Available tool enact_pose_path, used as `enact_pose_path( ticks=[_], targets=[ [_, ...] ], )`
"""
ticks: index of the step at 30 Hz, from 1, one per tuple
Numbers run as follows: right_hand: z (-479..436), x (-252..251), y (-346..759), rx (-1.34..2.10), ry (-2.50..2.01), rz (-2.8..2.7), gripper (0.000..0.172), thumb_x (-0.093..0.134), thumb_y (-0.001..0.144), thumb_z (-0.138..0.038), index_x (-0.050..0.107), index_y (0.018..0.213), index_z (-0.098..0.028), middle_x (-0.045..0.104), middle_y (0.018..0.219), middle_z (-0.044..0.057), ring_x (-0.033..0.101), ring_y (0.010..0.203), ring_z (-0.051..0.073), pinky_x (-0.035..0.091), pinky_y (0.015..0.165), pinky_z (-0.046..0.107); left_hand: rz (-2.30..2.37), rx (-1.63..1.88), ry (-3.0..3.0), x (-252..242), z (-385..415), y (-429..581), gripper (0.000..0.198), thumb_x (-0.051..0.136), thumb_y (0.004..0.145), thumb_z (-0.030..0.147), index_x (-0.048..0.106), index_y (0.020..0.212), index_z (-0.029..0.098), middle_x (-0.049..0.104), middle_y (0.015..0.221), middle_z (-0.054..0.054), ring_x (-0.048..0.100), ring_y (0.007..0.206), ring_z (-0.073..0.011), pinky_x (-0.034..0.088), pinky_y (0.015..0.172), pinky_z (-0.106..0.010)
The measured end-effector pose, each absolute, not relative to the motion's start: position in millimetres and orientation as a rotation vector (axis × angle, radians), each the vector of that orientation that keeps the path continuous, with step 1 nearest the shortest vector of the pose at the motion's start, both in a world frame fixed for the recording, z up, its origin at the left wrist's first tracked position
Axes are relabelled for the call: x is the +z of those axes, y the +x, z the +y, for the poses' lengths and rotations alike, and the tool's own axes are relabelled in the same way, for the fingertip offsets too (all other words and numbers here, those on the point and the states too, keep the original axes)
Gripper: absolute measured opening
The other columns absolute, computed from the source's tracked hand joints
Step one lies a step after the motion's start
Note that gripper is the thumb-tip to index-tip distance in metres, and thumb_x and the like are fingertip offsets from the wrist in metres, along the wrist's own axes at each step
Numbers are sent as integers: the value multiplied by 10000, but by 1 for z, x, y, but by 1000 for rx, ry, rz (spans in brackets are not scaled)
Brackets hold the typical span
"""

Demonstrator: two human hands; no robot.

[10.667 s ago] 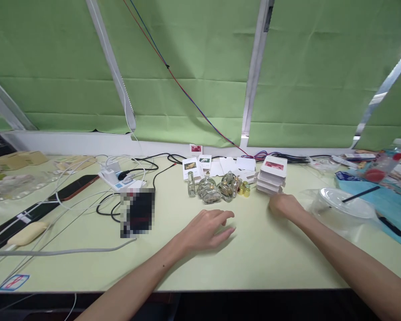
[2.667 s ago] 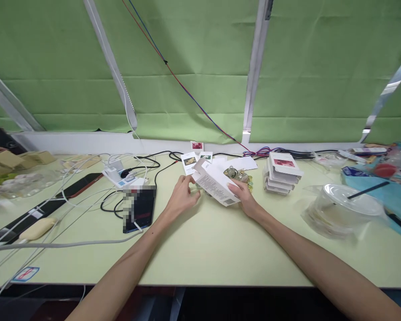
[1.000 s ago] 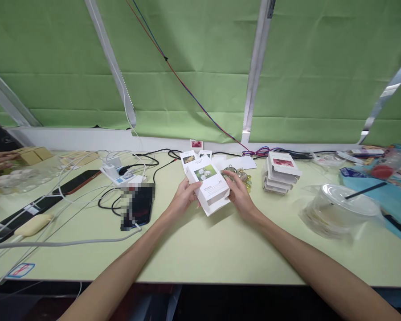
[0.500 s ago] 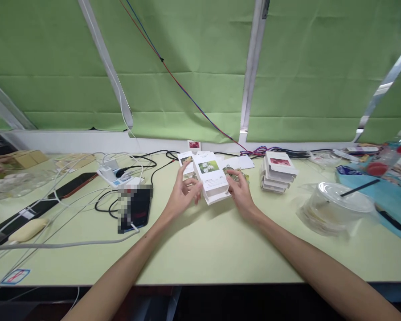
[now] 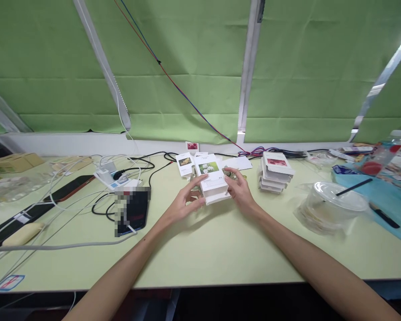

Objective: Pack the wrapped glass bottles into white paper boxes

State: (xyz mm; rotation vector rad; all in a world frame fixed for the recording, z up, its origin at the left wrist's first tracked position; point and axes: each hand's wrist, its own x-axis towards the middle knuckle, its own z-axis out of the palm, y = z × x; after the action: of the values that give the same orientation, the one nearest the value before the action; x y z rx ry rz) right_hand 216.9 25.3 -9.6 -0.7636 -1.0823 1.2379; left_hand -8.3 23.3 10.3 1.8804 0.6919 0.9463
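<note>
A white box [image 5: 215,183] with a picture of white flowers on green is held above the table, its near end open. My left hand [image 5: 187,199] grips its left side, fingers on top and thumb low by the near corner. On the right side, my right hand [image 5: 239,189] holds the same box with bent fingers. Behind it lie a card with a yellow flower picture [image 5: 185,164] and white paper [image 5: 238,163]. Small shiny things beside and behind the box are mostly hidden by it and my hands.
Stacked white boxes [image 5: 276,171] stand to the right, then a clear lidded tub [image 5: 334,207] and a blue sheet [image 5: 389,209]. On the left are a phone [image 5: 135,209], a power strip [image 5: 115,177] and many cables.
My left hand has shifted its fingers from beside the box onto its top left edge. The camera view has moved slightly.
</note>
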Motion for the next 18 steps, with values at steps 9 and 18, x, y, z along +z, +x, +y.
enact_pose_path(
  ticks=[9, 18],
  targets=[
    [24, -2, 228, 1443, -622, -1219, 694, 754, 839, -445, 508, 1476, -326, 739, 977, -6, 640, 675, 120, 513, 660, 257, 594, 983, 1777, 7, 30, -10, 611, 643, 882, 366, 486, 1465, 279, 517, 1437, -161, 634, 687, -120, 512, 568, -245],
    [25, -1, 234, 1578, -518, -1216, 694, 727, 792, -285, 521, 1455, -308, 767, 1053, 32, 692, 721, 157, 539, 698, 290, 604, 1029, 1788, 8, 27, -7, 567, 641, 906, 355, 481, 1441, 258, 568, 1326, -135, 594, 665, -100, 490, 527, -217]
  ],
)
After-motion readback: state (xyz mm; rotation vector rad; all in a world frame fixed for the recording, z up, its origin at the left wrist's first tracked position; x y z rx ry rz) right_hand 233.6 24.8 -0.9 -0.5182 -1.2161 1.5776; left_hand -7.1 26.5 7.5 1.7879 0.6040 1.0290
